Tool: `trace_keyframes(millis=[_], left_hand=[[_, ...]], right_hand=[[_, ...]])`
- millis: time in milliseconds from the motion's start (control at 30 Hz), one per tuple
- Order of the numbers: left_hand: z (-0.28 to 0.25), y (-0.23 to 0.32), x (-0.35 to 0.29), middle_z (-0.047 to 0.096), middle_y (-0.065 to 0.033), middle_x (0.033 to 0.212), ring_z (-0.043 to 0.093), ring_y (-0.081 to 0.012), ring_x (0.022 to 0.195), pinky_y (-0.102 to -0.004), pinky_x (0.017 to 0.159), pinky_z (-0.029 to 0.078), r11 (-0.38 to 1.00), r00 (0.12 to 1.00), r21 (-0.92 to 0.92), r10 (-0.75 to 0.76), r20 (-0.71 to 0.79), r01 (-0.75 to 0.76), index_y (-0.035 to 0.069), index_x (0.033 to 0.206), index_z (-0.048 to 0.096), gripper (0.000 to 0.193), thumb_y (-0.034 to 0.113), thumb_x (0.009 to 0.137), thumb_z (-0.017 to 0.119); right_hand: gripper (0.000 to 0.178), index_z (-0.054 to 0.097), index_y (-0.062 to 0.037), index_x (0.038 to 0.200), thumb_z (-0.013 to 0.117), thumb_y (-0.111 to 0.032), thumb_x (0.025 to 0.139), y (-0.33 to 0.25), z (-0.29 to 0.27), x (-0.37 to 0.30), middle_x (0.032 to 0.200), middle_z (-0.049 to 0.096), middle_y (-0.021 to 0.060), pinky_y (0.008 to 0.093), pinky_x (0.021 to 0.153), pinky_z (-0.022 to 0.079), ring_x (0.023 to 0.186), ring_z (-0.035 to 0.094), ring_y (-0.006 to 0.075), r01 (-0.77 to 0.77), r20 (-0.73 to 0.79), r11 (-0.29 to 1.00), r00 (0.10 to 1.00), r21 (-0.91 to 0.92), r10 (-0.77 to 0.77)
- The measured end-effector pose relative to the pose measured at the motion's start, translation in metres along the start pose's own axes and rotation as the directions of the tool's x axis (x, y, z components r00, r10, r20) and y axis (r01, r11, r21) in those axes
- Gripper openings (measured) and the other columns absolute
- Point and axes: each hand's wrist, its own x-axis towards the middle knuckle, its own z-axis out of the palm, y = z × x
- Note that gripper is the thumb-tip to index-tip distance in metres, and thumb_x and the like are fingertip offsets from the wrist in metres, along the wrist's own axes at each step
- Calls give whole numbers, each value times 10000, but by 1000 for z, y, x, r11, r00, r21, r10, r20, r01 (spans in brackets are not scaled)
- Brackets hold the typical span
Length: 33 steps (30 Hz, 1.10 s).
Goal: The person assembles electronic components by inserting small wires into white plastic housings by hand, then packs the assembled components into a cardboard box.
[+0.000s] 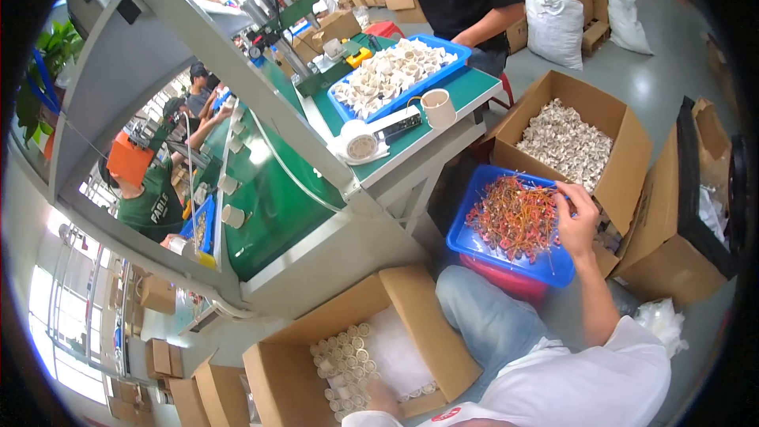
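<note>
My right hand [579,220] is at the right side of a blue tray [461,231] heaped with small red and orange parts on thin wires [512,217]. Its fingers are bent together over the edge of the heap; what lies between them, if anything, is too small to make out. Low in the picture, my left hand [383,399] reaches into an open cardboard box [273,379]. It is smeared by motion, and its fingers do not show clearly. Beside it, white round plastic cups [348,356] stand in rows, next to a white sheet [399,352].
A red stool [518,289] supports the blue tray. Behind it stands a carton of white plastic pieces [565,142]. On the green bench, another blue tray [340,99] holds white parts near a white cup [438,108]. A co-worker [455,0] sits beyond; others work along the green conveyor [277,213].
</note>
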Motion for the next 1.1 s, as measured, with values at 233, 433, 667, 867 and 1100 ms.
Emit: trace_keyframes(millis=[233, 433, 667, 867, 1100], left_hand=[[-40, 24, -36, 603, -180, 1291, 593, -390, 1168, -474, 978, 488, 996, 993, 12, 91, -81, -90, 135, 1276, 597, 460, 210, 825, 644], [-55, 46, -69, 608, -176, 1285, 599, -392, 1161, -475, 971, 492, 991, 985, -15, 131, -113, -133, 134, 1284, 592, 462, 203, 830, 637], [-75, 49, -98, 613, -173, 1280, 606, -393, 1154, -476, 964, 496, 996, 988, -46, 67, -141, -74, 133, 1292, 586, 464, 197, 835, 631], [-13, 28, -37, 622, -187, 1205, 642, -336, 1014, -438, 887, 518, 924, 989, -355, -148, 8, 141, 102, 1275, 568, 433, 176, 850, 614], [-114, 27, 90, 619, -49, 864, 604, -178, 675, -318, 601, 513, 325, 1000, -946, 1, 16, 15, -59, 1256, 551, 623, 415, 881, 704]], right_hand=[[193, 708, 15, 1035, 635, 49, 859, -3, -7, -8, 932, 674, 122, 296, 693, 521, 798, 659, 199, 40, 41, 999, 998, 20, -40], [202, 710, 8, 1033, 647, 43, 844, -13, -4, -23, 923, 675, 130, 295, 683, 525, 798, 665, 211, 6, 94, 999, 995, 52, -11], [215, 693, 18, 1047, 647, 45, 838, -15, 9, -30, 906, 665, 141, 314, 671, 506, 771, 650, 246, 75, 156, 996, 984, 50, -82], [191, 675, 35, 1029, 626, 70, 848, -21, 14, -35, 861, 629, 95, 267, 642, 476, 721, 604, 152, 83, 149, 992, 984, 95, -97], [126, 695, 32, 941, 650, 49, 825, -47, 39, -52, 912, 679, 142, 299, 696, 521, 803, 668, 229, -50, 345, 957, 937, 285, -54]])
